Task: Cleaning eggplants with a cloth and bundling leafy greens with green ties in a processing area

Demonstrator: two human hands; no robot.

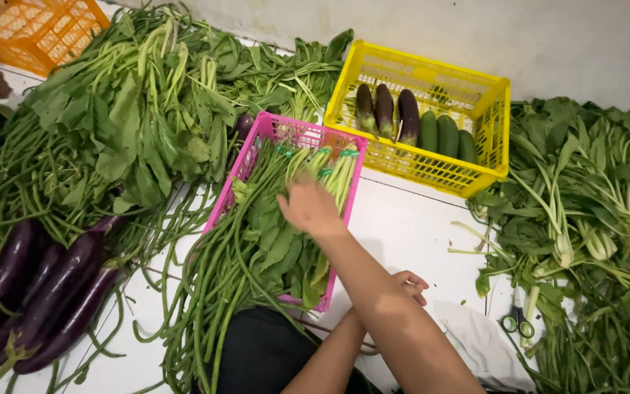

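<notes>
Pink basket [257, 138] of greens under right hand [309, 208] lying flat, left hand [410, 284] loosely curled, three eggplants [386, 111], three cucumbers [446, 136]

No packages, labels, signs or screens visible among vegetables.

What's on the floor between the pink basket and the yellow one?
Nothing: the head view shows bare white floor between the pink basket and yellow basket.
</notes>
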